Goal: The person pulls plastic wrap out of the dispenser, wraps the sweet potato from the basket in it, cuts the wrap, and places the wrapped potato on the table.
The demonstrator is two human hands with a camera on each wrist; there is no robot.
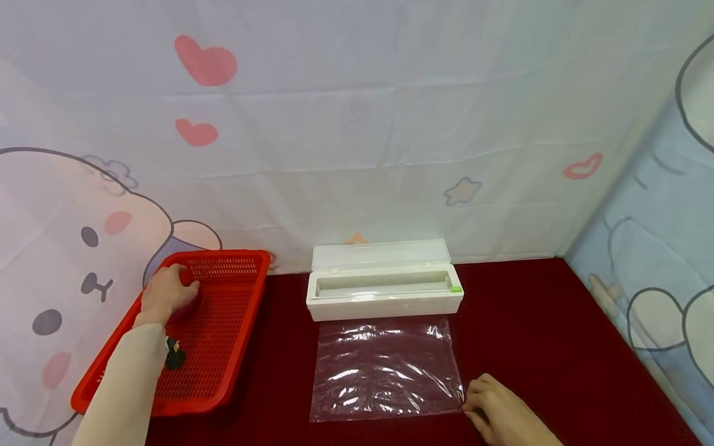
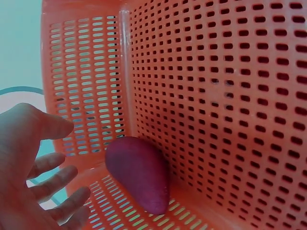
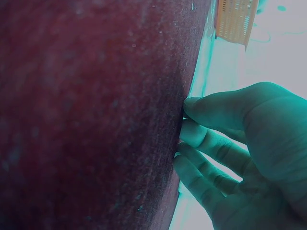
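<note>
My left hand [image 1: 165, 292] reaches into the red basket [image 1: 209, 406] with its fingers spread. Just beyond those fingers [image 2: 57, 184], a smooth purple sweet potato [image 2: 139, 175] lies against the basket wall, apart from the hand in the left wrist view. A sheet of clear plastic wrap [image 1: 385, 371] lies spread on the dark red cloth, out from the front of a white wrap dispenser [image 1: 385, 306]. At the sheet's near right corner, my right hand [image 1: 499, 412] pinches the edge, its fingertips low against the cloth; the grip itself is mostly hidden.
A small dark green item [image 1: 175, 356] with a yellow mark lies in the basket. The dispenser's clear lid [image 1: 382, 254] stands raised, and a green slider [image 1: 456, 289] sits at its right end. Printed fabric [image 1: 357, 142] hangs behind the red cloth [image 1: 519, 322].
</note>
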